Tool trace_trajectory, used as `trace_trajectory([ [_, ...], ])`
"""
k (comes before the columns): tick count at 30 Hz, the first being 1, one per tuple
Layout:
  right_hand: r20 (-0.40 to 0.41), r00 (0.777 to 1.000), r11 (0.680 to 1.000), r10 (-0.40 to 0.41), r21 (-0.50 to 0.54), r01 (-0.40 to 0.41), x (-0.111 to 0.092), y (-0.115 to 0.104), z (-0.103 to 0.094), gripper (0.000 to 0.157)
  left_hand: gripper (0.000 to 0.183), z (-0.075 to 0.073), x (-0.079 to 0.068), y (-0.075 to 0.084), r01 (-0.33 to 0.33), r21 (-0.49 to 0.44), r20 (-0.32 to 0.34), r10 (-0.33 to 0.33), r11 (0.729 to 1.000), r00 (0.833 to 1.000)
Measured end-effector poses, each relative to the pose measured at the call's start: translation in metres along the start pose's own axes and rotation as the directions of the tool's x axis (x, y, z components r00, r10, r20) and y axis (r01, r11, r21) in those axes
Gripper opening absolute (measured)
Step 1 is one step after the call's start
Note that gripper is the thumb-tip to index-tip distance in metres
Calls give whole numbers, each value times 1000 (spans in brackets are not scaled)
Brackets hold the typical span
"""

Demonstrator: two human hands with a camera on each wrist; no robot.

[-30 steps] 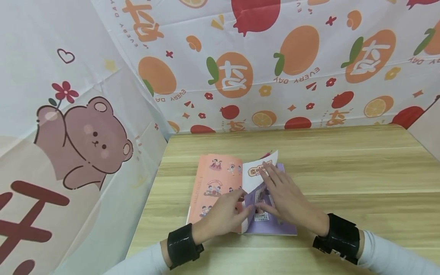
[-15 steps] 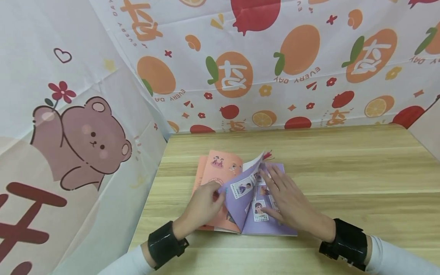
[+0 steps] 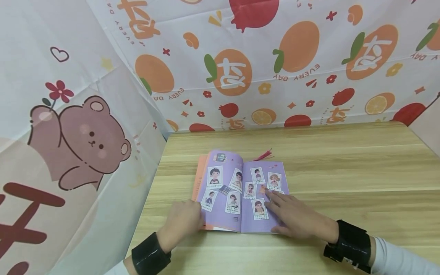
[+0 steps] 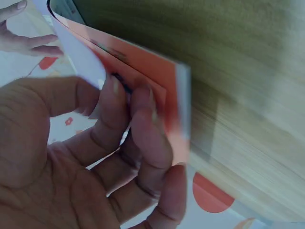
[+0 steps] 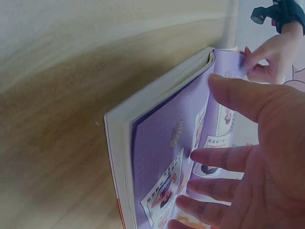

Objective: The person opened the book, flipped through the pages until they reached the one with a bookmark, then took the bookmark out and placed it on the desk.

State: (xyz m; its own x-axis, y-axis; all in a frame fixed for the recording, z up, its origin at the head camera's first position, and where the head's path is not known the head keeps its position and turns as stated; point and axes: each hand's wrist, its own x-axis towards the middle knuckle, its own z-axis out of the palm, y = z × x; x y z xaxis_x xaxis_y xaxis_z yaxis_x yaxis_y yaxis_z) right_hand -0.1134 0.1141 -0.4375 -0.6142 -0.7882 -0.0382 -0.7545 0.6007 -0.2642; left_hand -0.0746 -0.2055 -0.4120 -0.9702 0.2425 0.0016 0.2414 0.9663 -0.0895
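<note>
An open book point(image 3: 222, 217) lies on the table, with purple pages of small framed cartoon figures on both sides. Orange pages show beneath its left half. At the lower left edge, my left hand point(image 3: 183, 220) pinches the turned purple page point(image 4: 83, 57) between thumb and curled fingers, as the left wrist view shows. My right hand point(image 3: 297, 217) rests on the right page point(image 3: 269, 225) with fingers extended, covering part of its pictures and right edge. In the right wrist view, the thick stack of pages point(image 5: 125, 148) shows below that hand.
A red tassel point(image 3: 264, 155) sticks out past the book's top edge. The wooden table point(image 3: 361, 172) runs around the book. Behind it hangs a fruit-print cloth point(image 3: 261, 76), and a bear-print cloth point(image 3: 93, 130) hangs at left. Black bands point(image 3: 150, 255) wrap both wrists.
My left hand has carried the purple page from the middle over to the left, so the purple spread now lies open. My right hand has moved slightly down and right on the right page.
</note>
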Motion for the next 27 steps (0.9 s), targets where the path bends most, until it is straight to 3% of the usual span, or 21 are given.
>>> trace_trajectory([
  [4, 54, 999, 1000, 8, 19, -9, -2, -1, 3, 77, 24, 5, -1, 4, 13, 46, 124, -19, 999, 992],
  [10, 62, 998, 1000, 14, -14, -13, -4, -2, 7, 83, 20, 14, 1, 7, 10, 77, 193, -25, 997, 981],
  [14, 63, 998, 999, 10, -38, -7, -4, -1, 8, 85, 15, 18, 4, 7, -19, 112, 145, 3, 993, 989],
  [16, 61, 998, 999, 11, -40, -8, -4, 1, 8, 86, 15, 18, 6, 8, -72, 161, 72, 61, 984, 996],
  [17, 61, 998, 999, 11, -42, -8, -4, 1, 8, 86, 24, 19, 7, 8, -111, 188, 34, 107, 976, 994],
  [19, 61, 998, 999, 10, -42, -7, -3, 3, 7, 87, 51, 19, 10, 11, -212, 229, -33, 225, 950, 974],
  [21, 60, 998, 999, 7, -38, -5, -2, 4, 7, 86, 75, 19, 12, 14, -321, 233, -58, 343, 918, 938],
  [24, 62, 998, 999, 1, -32, 1, 0, 7, 5, 85, 75, 19, 14, 20, -460, 212, -26, 476, 862, 879],
  [27, 65, 998, 1000, -5, -18, 6, 1, 9, 4, 84, 66, 17, 14, 24, -529, 194, 37, 533, 826, 845],
])
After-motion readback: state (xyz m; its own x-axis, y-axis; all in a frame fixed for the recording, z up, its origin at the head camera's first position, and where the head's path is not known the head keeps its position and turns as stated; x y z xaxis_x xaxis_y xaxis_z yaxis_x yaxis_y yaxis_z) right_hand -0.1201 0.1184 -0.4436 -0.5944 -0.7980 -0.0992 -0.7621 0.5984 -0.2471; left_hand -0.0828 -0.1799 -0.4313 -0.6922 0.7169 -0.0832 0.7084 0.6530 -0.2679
